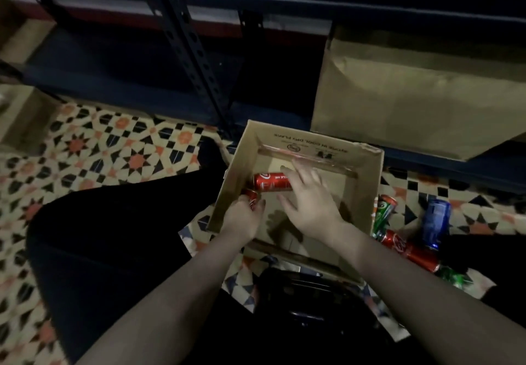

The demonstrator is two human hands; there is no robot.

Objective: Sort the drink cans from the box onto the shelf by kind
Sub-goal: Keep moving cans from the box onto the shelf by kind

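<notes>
An open cardboard box (367, 182) sits on the patterned floor in front of a dark metal shelf (182, 34). Inside it, at the left, lie two red cans. My left hand (243, 218) grips the nearer red can (252, 197) in the box's left corner. The other red can (270, 181) lies on its side just beyond; my right hand (308, 201) reaches over the box with spread fingers, its fingertips at that can's right end. Outside the box to the right lie a green can (382, 212), a blue can (434, 222), another red can (410, 251) and a second green can (454, 276).
A large brown cardboard box (421, 91) stands on the low shelf at the right. More cardboard (22, 114) shows at the far left. A perforated shelf upright (196, 60) rises just behind the open box. My dark-clothed legs (113, 236) flank it.
</notes>
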